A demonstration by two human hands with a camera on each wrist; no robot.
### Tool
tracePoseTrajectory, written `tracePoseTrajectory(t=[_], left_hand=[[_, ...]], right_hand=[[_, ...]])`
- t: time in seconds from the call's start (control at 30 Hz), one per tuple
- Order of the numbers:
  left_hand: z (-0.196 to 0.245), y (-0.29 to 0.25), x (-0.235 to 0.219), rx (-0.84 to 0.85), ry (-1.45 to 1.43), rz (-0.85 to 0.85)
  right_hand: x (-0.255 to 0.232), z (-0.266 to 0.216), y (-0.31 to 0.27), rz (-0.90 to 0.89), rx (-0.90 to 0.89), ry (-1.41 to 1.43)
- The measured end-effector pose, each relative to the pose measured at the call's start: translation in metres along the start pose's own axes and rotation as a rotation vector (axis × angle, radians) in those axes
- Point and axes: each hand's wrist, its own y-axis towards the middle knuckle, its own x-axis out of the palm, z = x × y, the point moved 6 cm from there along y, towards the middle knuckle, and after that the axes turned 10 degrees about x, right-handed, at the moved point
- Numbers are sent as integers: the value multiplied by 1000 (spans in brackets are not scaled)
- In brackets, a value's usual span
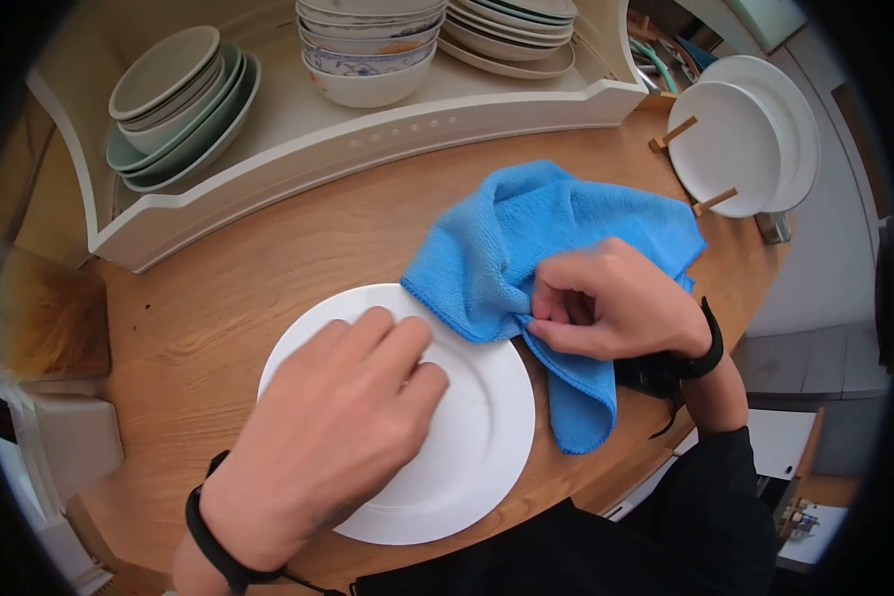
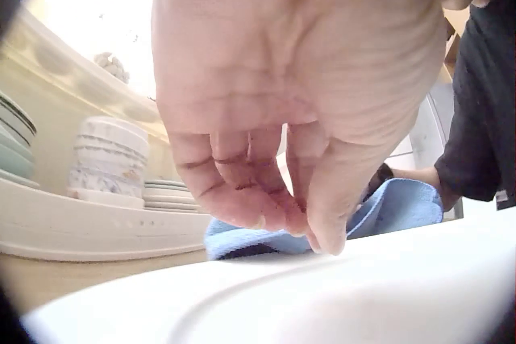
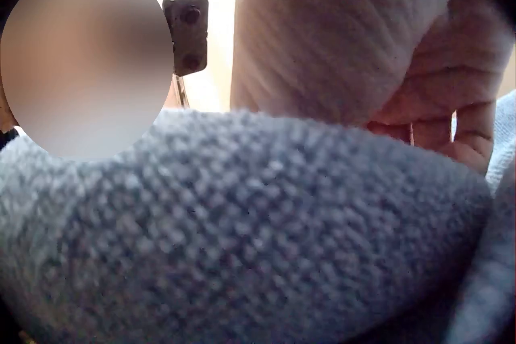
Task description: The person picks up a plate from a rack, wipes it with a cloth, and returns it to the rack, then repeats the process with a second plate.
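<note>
Item: left hand (image 1: 313, 437), mine. Fingers curled in towards the thumb, tips meeting just above the plate; nothing shows between them, and whether they touch the china I cannot tell.

Item: right hand (image 1: 626, 303), mine. Thumb and forefinger grasping a fold at the near edge of the cloth; remaining fingers curled in behind.

Item: blue cloth (image 1: 556, 214), one, rumpled. Heaped beyond and to the right of the plate, its left part lapping over the plate's far-right rim, one flap hanging back towards me past my right fingertips.

Item: white plate (image 1: 467, 467), one. Lies flat, face up, near the tabletop's (image 1: 194, 323) near edge, under my left hand.

Item: upright plates (image 1: 725, 149), white, at the tabletop's far right corner, beside wooden pegs (image 1: 675, 132).

Item: cream shelf (image 1: 387, 136), along the tabletop's far edge. Bears green and pale bowls (image 1: 184, 124) at its left end, patterned bowls (image 1: 368, 65) midway, stacked plates (image 1: 512, 40) at right.

Step in hand, as I judge it: managing the cloth's edge at the plate's rim. The next move seems to call for a sure pinch on the fold, a light left hand and a steady plate.
</note>
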Motion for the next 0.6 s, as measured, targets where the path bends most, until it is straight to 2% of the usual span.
tracePoseTrajectory(t=[0.2,0.33,0.43,0.5,0.6], left_hand=[[6,22,17,52,22,-43],[10,27,23,85,5,-63],[10,28,25,81,-3,-99],[8,27,27,27,-17,-127],[10,24,27,-21,-60,-113]], right_hand=[[3,16,2,22,-157,67],[3,19,0,8,-102,110],[6,23,-3,46,-151,99],[7,23,-5,126,-256,56],[8,24,-6,148,-266,50]])
